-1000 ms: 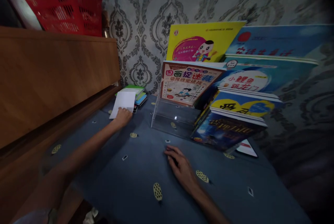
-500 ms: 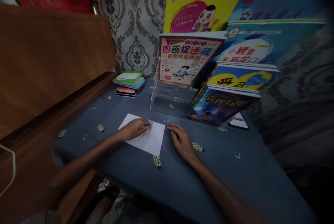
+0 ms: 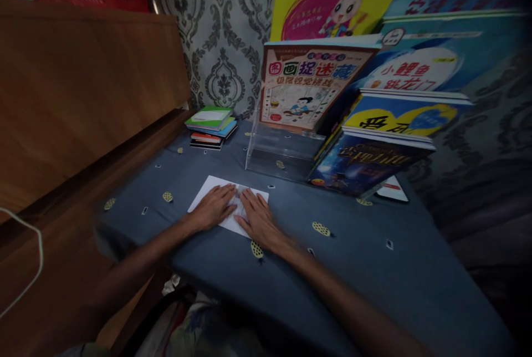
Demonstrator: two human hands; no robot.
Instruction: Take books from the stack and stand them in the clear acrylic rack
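A white sheet of paper with some faint print lies flat on the dark blue tablecloth. My left hand rests palm down on the paper's left part, its fingers stretched out. Across from it, my right hand lies flat on the right part, fingers extended toward the back. The two hands are close together but apart, with a narrow strip of the sheet showing between them. Much of the print is hidden under the fingers.
Behind the paper, an acrylic stand holds several picture books. A small pile of booklets sits at the back left. A phone lies beside the stand. A wooden panel borders the left side.
My right hand has moved left from beside the sheet onto it and flattened. My left hand has spread flat on the paper. The camera view has shifted slightly.
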